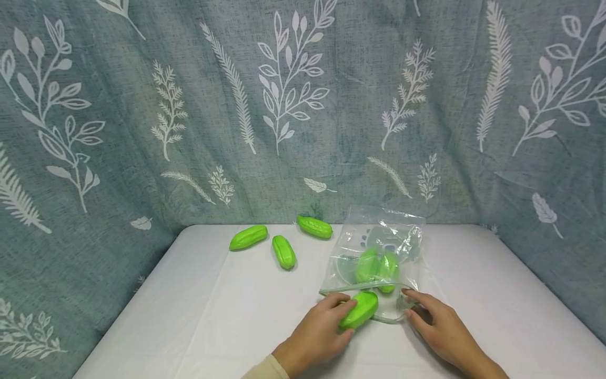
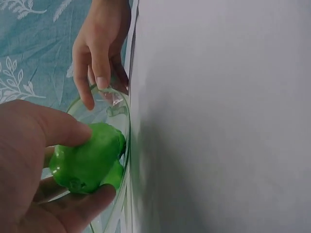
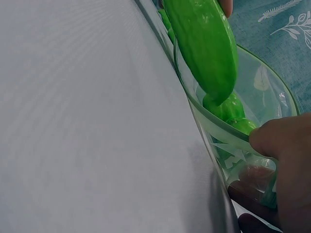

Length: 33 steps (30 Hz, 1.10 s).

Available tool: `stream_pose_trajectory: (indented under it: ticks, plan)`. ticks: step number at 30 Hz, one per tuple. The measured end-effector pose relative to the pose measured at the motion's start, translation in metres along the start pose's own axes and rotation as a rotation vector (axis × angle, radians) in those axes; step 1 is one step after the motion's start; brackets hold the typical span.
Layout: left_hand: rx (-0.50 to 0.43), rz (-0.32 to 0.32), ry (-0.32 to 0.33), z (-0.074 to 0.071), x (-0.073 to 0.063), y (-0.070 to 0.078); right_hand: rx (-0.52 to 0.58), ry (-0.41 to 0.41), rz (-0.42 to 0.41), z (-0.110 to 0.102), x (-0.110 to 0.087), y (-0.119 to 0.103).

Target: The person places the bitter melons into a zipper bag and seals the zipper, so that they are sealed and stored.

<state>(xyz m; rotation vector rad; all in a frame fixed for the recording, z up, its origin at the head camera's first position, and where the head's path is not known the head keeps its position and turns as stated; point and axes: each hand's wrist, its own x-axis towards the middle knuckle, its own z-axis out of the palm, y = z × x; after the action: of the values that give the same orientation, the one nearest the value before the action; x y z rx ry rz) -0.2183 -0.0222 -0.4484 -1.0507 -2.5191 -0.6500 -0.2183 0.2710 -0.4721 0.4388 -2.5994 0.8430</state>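
Note:
My left hand grips a bright green toy cucumber between thumb and fingers. Its front end reaches the mouth of a clear zip bag, and in the right wrist view the cucumber points into the opening. My right hand pinches the bag's right edge, its thumb at the green rim in that view. The mouth is spread into a loop. Two more cucumbers, a left one and a right one, lie side by side inside the bag.
Farther back on the white table lie three loose green cucumbers: one at left, one near the middle and one at the back edge. A leaf-patterned grey-green curtain hangs behind the table and along both sides.

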Motion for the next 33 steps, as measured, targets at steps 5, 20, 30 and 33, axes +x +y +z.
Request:
stream_pose_trajectory:
  ticks: [5, 20, 30, 33]
  plan:
    - [0.027, 0.009, -0.038, 0.003, 0.002, 0.004, 0.002, -0.006, 0.007, 0.001, 0.001, 0.0]
    - [0.016, 0.02, -0.073, 0.004, 0.006, 0.005, 0.015, -0.027, 0.026, -0.001, 0.0, -0.003]
    - [0.078, 0.081, -0.043, 0.008, 0.016, 0.006, 0.013, -0.023, 0.015, 0.0, 0.0, 0.0]
    - [0.083, 0.09, -0.049, 0.008, 0.019, 0.008, 0.016, -0.025, 0.018, 0.0, 0.0, 0.001]
